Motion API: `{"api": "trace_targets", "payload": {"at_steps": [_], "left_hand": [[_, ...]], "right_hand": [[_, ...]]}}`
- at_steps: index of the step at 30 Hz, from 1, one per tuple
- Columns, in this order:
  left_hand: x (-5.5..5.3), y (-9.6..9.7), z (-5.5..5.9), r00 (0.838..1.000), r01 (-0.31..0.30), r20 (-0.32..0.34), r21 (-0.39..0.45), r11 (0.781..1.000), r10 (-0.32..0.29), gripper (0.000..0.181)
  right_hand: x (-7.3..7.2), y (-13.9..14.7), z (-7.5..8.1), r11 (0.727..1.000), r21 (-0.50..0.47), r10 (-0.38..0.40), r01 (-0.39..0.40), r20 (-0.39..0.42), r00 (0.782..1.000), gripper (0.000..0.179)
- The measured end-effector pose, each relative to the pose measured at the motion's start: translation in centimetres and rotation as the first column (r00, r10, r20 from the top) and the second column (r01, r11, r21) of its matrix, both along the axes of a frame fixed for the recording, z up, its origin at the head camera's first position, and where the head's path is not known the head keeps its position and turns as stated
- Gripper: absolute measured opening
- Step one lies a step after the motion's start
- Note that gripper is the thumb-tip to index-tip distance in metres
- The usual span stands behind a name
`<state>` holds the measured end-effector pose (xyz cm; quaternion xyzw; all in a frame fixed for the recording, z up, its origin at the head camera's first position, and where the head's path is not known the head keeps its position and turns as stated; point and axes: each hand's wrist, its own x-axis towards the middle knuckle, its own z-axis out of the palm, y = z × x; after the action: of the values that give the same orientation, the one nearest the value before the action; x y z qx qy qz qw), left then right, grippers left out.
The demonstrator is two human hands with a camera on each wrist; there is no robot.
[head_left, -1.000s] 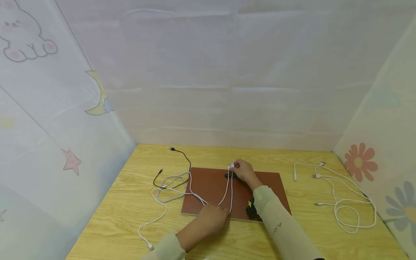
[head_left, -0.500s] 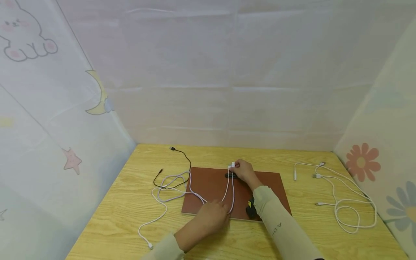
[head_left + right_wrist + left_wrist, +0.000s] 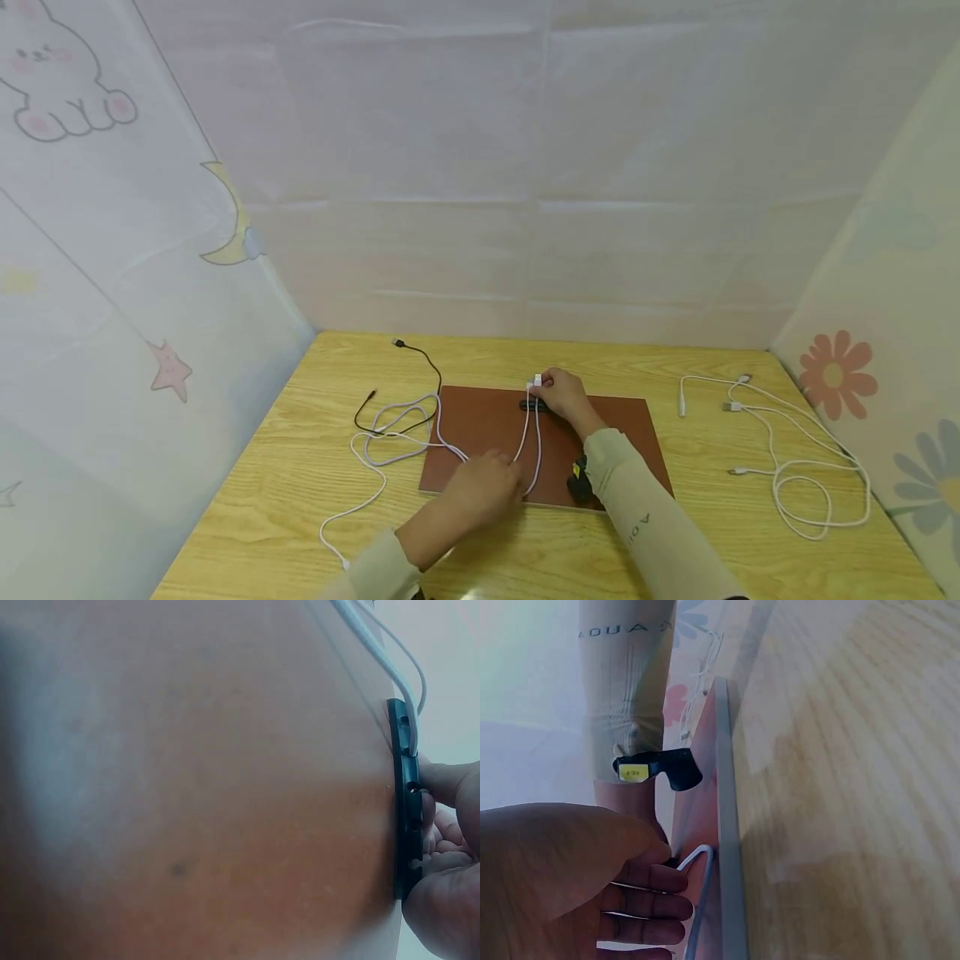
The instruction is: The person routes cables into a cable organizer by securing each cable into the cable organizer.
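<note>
Hands at the clip and the cables

Right hand [image 3: 564,392] grips black cable clip [image 3: 407,840] near far edge of brown board [image 3: 480,421], fingertips beside white plug [image 3: 537,380]; two white cables [image 3: 412,731] run through the clip; left hand [image 3: 483,487] sits at the board's near edge, fingers loosely extended, nothing visibly gripped; board lies on wood-grain surface [image 3: 262,483], black cable [image 3: 424,356] to its left.

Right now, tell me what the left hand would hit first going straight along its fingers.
Probably the pale cable bending just ahead of the left hand, though depth is unclear.
</note>
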<state>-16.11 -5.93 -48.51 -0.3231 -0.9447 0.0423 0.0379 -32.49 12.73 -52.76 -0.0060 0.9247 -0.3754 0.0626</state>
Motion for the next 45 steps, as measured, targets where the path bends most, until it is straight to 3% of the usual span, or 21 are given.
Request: {"api": "trace_targets", "payload": {"at_steps": [4,8,13,21,26,30,36,40,43,45], "left_hand": [[-1.1,-0.7,0.7,1.000,-0.023,0.017,0.033,0.999,0.023,0.019],[-2.9,-1.9,1.4,0.993,-0.083,0.095,0.127,0.988,0.071,0.021],[-5.7,-4.1,2.2,0.976,-0.184,0.159,0.257,0.949,0.146,0.021],[-9.2,-6.6,2.5,0.942,-0.305,0.246,0.342,0.889,0.229,0.016],[-10.7,-8.0,2.0,0.911,-0.377,0.308,0.355,0.855,0.274,0.016],[-11.9,-9.4,1.3,0.879,-0.443,0.362,0.382,0.812,0.310,0.019],[-13.8,-10.9,0.3,0.818,-0.540,0.440,0.362,0.760,0.371,0.025],[-14.6,-11.4,0.1,0.770,-0.580,0.509,0.308,0.754,0.385,0.030],[-15.1,-11.7,0.0,0.757,-0.581,0.525,0.270,0.768,0.388,0.027],[-15.4,-11.8,-0.3,0.757,-0.577,0.522,0.254,0.776,0.393,0.025]], "right_hand": [[0.1,0.0,0.1,1.000,-0.007,-0.012,0.012,-0.006,1.000,0.030],[0.1,0.1,0.1,1.000,-0.017,-0.024,0.024,-0.015,1.000,0.031],[0.0,0.1,-0.1,0.999,-0.033,-0.019,0.017,-0.036,0.999,0.033],[0.1,0.2,-0.2,0.996,-0.082,-0.036,0.032,-0.043,0.998,0.034],[0.3,0.3,-0.1,0.990,-0.129,-0.056,0.050,-0.044,0.997,0.035],[0.5,0.1,-0.3,0.986,-0.161,-0.056,0.047,-0.048,0.997,0.034],[0.6,0.3,-0.6,0.980,-0.192,-0.060,0.049,-0.056,0.997,0.033],[0.5,0.4,-0.8,0.976,-0.214,-0.068,0.052,-0.067,0.995,0.031],[0.5,0.5,-1.0,0.968,-0.243,-0.075,0.056,-0.068,0.995,0.031],[0.4,0.6,-1.0,0.964,-0.259,-0.077,0.057,-0.066,0.995,0.032]]}}
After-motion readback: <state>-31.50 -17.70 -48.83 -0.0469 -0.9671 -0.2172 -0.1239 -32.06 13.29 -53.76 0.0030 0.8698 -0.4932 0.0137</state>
